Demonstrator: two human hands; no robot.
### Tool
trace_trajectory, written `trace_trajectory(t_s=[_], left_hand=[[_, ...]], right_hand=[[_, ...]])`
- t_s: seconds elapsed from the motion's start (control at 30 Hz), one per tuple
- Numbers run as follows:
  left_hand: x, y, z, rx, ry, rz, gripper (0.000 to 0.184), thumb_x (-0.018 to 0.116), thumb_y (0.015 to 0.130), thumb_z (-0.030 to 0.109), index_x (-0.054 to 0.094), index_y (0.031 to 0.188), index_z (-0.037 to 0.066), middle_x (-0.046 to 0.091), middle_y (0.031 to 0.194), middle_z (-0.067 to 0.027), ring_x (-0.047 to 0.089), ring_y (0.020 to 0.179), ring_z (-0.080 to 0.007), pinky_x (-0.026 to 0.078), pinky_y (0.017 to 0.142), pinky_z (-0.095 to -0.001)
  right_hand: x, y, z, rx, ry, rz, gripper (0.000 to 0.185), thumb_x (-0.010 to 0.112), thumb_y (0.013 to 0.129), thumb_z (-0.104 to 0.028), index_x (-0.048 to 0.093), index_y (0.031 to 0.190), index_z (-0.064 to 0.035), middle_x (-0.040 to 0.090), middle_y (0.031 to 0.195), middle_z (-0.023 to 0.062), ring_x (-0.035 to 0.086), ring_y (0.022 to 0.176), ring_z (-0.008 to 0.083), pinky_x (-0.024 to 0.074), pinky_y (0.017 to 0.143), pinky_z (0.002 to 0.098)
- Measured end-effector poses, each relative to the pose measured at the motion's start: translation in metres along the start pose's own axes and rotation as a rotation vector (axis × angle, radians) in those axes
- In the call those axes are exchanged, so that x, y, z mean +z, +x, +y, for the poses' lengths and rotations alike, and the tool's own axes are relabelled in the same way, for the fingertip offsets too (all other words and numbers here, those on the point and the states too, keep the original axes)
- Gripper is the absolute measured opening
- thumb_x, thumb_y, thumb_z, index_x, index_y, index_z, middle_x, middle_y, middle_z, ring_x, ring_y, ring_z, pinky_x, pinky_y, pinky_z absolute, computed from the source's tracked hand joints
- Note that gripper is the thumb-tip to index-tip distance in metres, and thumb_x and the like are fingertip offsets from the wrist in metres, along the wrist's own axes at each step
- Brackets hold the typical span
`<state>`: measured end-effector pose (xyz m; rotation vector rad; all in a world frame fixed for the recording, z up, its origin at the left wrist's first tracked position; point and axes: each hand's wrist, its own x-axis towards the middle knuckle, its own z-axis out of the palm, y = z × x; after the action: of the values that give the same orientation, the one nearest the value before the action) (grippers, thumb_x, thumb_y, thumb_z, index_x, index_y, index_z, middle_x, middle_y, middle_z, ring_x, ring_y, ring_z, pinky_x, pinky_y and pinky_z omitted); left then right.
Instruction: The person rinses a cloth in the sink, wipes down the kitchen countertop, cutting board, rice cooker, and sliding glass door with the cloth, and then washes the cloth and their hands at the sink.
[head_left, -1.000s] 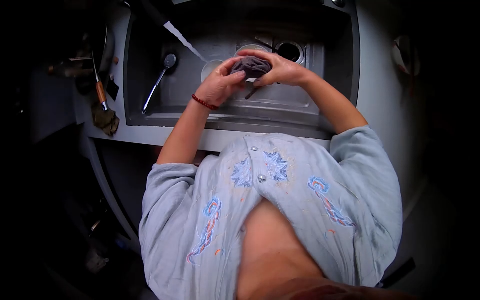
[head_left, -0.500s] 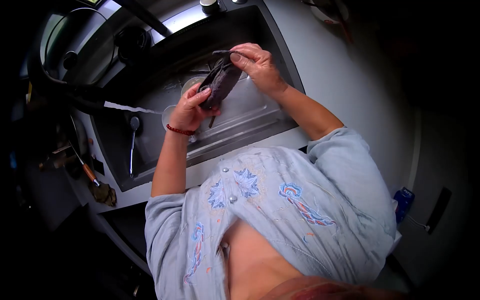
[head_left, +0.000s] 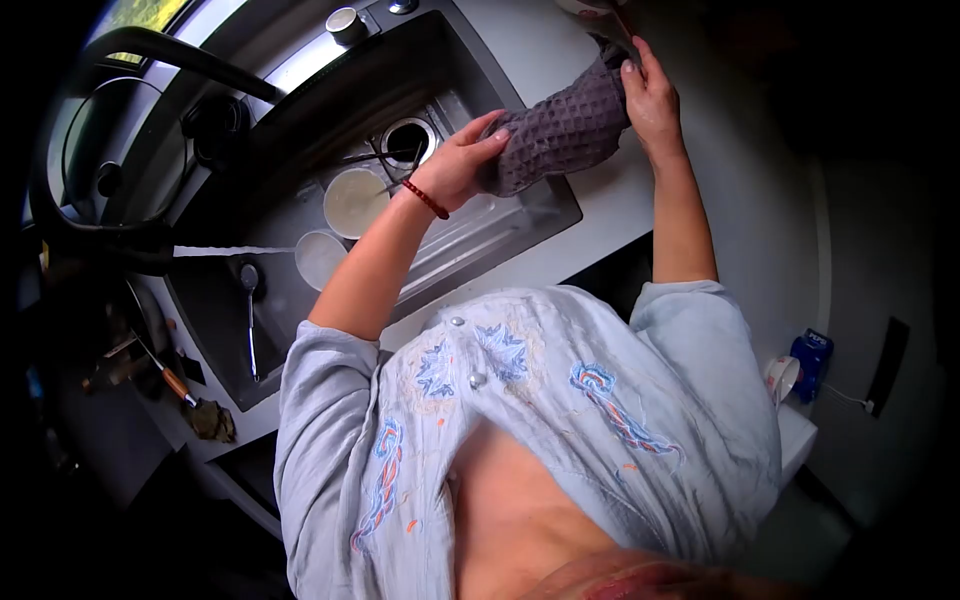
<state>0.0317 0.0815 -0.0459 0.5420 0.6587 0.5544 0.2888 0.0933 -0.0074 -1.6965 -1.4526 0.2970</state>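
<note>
A dark grey-purple waffle-weave cloth (head_left: 565, 130) stretches between my two hands over the sink's right edge and the counter. My left hand (head_left: 462, 168), with a red bead bracelet at the wrist, is closed on its near-left end. My right hand (head_left: 652, 108) pinches the cloth's upper right end between thumb and fingers. Thin dark sticks (head_left: 375, 157) show beside my left hand near the drain; whether that hand touches them, I cannot tell. Below lie a pale round bowl (head_left: 355, 203) and a second whitish bowl (head_left: 320, 260), partly behind my left forearm.
Water runs from a black tap (head_left: 150, 250) into the dark sink (head_left: 480, 60). A ladle (head_left: 251, 320) lies at the sink's left. A glass lid (head_left: 105, 150) stands behind. Beyond my right hand, a reddish-brown stick (head_left: 624, 20) rests by a bowl on the counter. A wooden-handled knife (head_left: 177, 385) lies left.
Both hands have moved right with the cloth, out of the sink's middle towards the counter. The bunched cloth is now spread longer between them, and the bowls and drain show more fully.
</note>
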Motion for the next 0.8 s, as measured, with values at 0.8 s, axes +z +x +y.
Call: trace_trajectory(t_s=[0.8], left_hand=[[-0.168, -0.167, 0.016, 0.994, 0.805, 1.454, 0.011, 0.062, 0.082, 0.013, 0.058, 0.08, 0.004, 0.058, 0.079, -0.0039, 0.056, 0.071, -0.0138, 0.045, 0.063, -0.0289]], right_hand=[[0.403, -0.149, -0.245, 0.907, 1.232, -1.752, 0.033, 0.046, 0.091, -0.033, 0.06, 0.095, -0.0031, 0.06, 0.075, 0.0079, 0.057, 0.066, 0.0209, 0.0494, 0.063, 0.0336]])
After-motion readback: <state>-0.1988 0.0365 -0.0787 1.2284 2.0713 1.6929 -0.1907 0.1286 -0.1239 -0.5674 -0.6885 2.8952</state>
